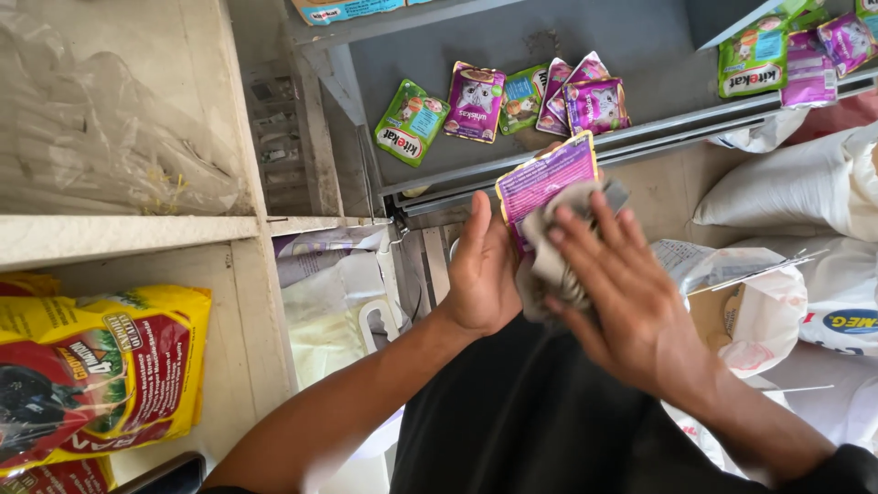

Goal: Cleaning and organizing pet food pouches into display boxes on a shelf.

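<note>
We hold a purple pet-food pouch [545, 179] upright in front of us, just below the front edge of the grey metal shelf [585, 37]. Our left hand [482, 271] grips it from the left side, thumb up along its edge and fingers wrapped behind it, closed on the pouch. Our right hand [615, 284] lies flat over a grey cloth [551, 256], fingers spread apart, pressing the cloth against the lower part of the pouch; the cloth covers the pouch's bottom half from our view.

On the shelf beyond lie more pouches in a loose row: a green pouch [412, 122] at the left, a purple one [475, 102] beside it, another green one [524, 98], then overlapping purple pouches [590, 101]. Further right, a second cluster of green and purple pouches [796, 46] rests on the shelf edge.

To the right sit white sacks [796, 183] and an open carton wrapped in plastic [745, 311]. To the left, a pale wooden shelving unit [119, 233] holds a yellow and red pet-food bag [101, 366] below and crumpled clear plastic [101, 119] above.
</note>
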